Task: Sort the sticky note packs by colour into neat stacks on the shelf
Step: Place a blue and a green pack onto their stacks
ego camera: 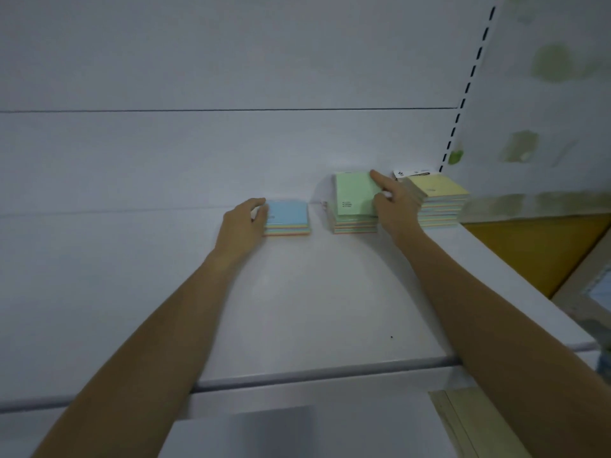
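Gripping the left edge of a blue-topped stack of sticky note packs (288,215) is the left hand (243,223); the right hand (395,203) is pinching a tilted pale green square pack (355,193) atop the middle stack (355,227) on the white shelf (314,292), beside a yellow-topped stack (441,195).

Dim, flat, bluish light is seen throughout; shadows are barely cast. Everything is softened by blur, worst at the right edge, and straight lines are bowed by wide-angle distortion.

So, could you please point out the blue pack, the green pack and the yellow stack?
blue pack (289,213), head view, top face.
green pack (353,193), head view, top face.
yellow stack (439,188), head view, top face.
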The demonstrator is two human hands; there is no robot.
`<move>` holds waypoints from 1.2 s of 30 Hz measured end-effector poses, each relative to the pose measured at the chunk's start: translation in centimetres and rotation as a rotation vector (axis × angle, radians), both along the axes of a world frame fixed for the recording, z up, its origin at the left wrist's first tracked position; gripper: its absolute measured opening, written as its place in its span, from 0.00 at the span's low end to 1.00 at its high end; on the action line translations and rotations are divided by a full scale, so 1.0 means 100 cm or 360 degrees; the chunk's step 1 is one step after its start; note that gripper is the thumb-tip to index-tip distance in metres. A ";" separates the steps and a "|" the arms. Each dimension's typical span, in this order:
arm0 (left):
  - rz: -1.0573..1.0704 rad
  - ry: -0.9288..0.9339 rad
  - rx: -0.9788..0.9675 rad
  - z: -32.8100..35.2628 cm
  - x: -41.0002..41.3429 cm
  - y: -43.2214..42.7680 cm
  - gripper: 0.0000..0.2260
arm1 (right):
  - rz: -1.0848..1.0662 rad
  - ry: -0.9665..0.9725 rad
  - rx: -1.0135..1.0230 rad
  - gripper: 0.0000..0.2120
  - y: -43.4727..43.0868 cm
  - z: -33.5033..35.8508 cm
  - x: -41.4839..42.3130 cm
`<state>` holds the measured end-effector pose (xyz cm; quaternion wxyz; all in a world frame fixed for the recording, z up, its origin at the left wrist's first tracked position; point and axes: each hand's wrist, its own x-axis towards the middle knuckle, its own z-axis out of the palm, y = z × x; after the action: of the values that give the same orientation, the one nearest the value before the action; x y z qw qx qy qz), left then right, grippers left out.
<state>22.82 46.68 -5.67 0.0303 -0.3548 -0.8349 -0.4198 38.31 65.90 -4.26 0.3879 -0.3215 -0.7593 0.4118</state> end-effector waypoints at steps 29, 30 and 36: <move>0.0132 0.0077 -0.1288 0.011 -0.009 -0.036 0.27 | 0.0092 -0.0353 0.1156 0.25 -0.030 0.005 -0.005; 0.0096 0.0102 -0.1312 0.013 -0.013 -0.038 0.27 | 0.0193 -0.0450 0.1173 0.26 -0.036 0.008 -0.007; -0.0035 0.0333 -0.0964 0.029 -0.032 -0.083 0.23 | 0.0664 -0.0970 0.1253 0.24 -0.091 0.034 -0.038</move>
<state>19.66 38.37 -2.80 0.0045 -0.3980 -0.9103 -0.1136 34.50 56.75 -0.83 0.1513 -0.0991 -0.9821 0.0524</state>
